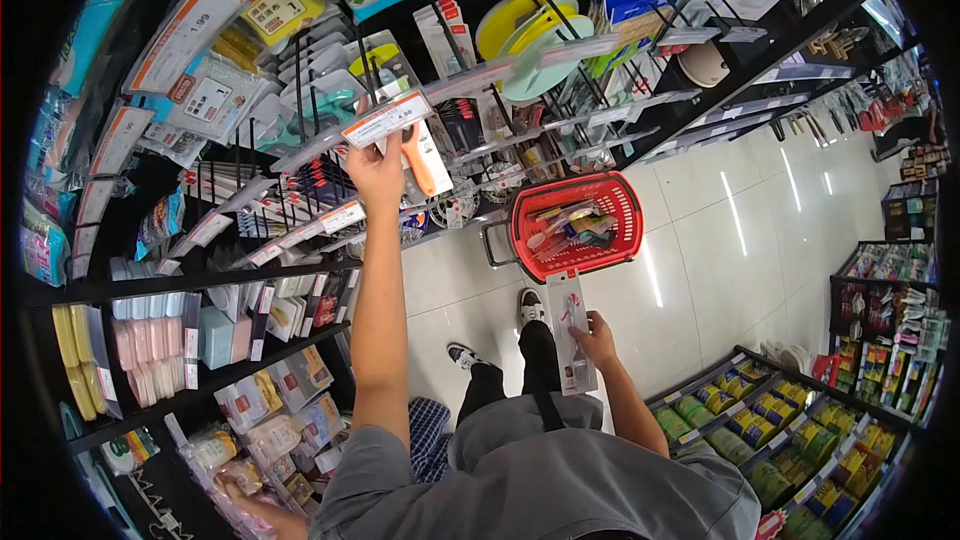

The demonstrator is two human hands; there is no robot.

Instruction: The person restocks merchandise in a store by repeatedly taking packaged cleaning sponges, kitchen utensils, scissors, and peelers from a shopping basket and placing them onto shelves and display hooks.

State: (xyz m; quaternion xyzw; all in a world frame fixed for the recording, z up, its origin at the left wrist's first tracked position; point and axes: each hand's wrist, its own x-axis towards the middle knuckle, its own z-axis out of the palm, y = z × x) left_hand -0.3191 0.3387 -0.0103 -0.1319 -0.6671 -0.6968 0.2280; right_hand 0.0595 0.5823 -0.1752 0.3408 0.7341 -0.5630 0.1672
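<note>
My left hand (378,172) is raised to the shelf hooks, its fingers partly hidden behind a price tag (387,118). Beside it hangs a carded tool with an orange handle (425,162); whether the fingers grip it is unclear. Lower down, my right hand (597,340) is closed on the edge of a long blister package (571,332), held upright over the floor near my legs. A red shopping basket (628,230) with several packaged items stands on the floor just beyond that package.
Hooks with packaged kitchen goods fill the upper left. Another person's hand (240,502) touches packages at the lower left. A low shelf of green and yellow packs (752,428) stands at the lower right. Tiled floor (690,240) runs between the shelves.
</note>
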